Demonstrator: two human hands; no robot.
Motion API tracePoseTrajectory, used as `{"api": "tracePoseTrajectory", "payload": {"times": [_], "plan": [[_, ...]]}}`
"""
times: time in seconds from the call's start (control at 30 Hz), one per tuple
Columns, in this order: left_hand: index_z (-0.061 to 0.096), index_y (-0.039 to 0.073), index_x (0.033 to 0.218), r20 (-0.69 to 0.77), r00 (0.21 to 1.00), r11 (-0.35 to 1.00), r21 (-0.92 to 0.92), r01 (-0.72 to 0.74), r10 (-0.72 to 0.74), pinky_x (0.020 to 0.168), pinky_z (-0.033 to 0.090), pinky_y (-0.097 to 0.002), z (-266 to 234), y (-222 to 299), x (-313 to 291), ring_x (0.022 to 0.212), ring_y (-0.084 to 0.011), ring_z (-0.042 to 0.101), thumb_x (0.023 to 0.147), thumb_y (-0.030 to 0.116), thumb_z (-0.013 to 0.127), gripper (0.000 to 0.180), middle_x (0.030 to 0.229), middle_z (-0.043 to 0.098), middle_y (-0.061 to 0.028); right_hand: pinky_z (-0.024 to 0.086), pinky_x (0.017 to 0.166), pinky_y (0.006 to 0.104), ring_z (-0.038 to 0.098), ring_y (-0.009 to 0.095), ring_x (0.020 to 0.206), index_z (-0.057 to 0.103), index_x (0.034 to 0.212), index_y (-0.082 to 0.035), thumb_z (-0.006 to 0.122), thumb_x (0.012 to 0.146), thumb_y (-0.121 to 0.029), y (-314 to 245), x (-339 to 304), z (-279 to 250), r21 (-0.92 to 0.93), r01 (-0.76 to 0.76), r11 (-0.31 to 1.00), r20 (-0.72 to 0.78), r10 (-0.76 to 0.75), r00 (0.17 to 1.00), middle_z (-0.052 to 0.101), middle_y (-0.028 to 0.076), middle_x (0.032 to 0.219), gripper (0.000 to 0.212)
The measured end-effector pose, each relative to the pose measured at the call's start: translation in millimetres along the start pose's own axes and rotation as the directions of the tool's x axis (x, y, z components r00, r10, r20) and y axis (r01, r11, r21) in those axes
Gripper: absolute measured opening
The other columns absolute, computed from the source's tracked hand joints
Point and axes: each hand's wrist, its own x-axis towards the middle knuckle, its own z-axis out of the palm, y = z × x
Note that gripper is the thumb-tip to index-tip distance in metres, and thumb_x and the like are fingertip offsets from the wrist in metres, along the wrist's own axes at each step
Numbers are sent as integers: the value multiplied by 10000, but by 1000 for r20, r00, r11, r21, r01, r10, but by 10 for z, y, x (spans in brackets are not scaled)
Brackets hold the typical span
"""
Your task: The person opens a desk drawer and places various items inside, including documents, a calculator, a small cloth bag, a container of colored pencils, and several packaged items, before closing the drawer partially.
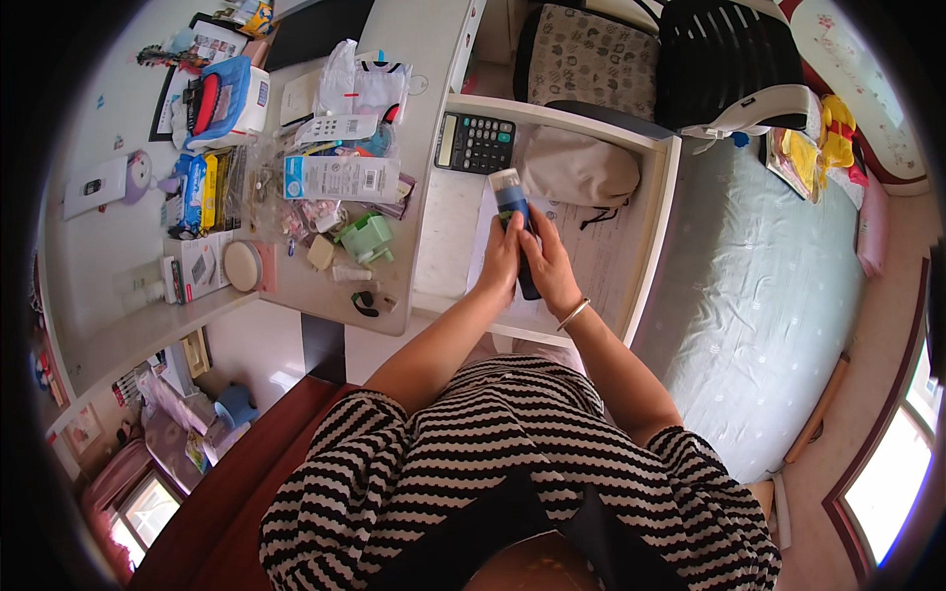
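Over an open white drawer, both my hands close round a long dark blue and black object with a pale, see-through cap. Its capped end points away from me, and a black end shows below my fingers; I cannot make out its exact kind. My left hand wraps its left side. My right hand, with a bracelet at the wrist, grips from the right. Inside the drawer lie a black calculator at the far left, a beige drawstring pouch beyond my hands, and printed papers beneath them.
Left of the drawer, a desk carries packages, a green plastic holder, a white box and a round pale lid. Beyond the drawer stands a chair with a patterned cushion. A bed lies to the right.
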Motion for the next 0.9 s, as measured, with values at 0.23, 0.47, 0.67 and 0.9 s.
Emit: {"api": "tracePoseTrajectory", "payload": {"times": [0.23,0.47,0.67,0.9], "plan": [[440,107,1224,-104,995,992,126,12,1,841,402,-344,-318,-100,669,1042,-134,467,901,460,501,482,1075,513,-16,426,913,384,523,385,1066,302,1363,-29,597,762,-84,118,301,-46,-201,5,980,79,11,997,513,226,1196,671],[465,95,1173,-569,822,999,27,-26,37,728,452,-315,-899,-124,1650,899,-128,519,877,241,569,346,987,523,-39,455,848,397,564,388,990,347,1303,-50,611,755,-128,252,724,-112,-294,-84,952,80,112,990,558,225,1125,613],[482,93,1111,-493,870,999,-21,-31,17,670,469,-263,-1169,-290,1881,785,-115,557,922,228,521,235,959,529,-28,474,802,403,589,393,912,415,1228,-37,625,746,-153,409,889,-163,-333,-97,938,60,123,991,585,235,1047,538],[402,55,1226,-519,855,998,-56,-24,-8,681,487,-274,-1409,-526,1425,769,-135,560,906,237,554,399,944,526,-43,477,814,379,588,368,903,484,1186,-48,632,739,-155,403,1062,-211,-395,89,914,83,-61,995,577,198,1030,482]]}}
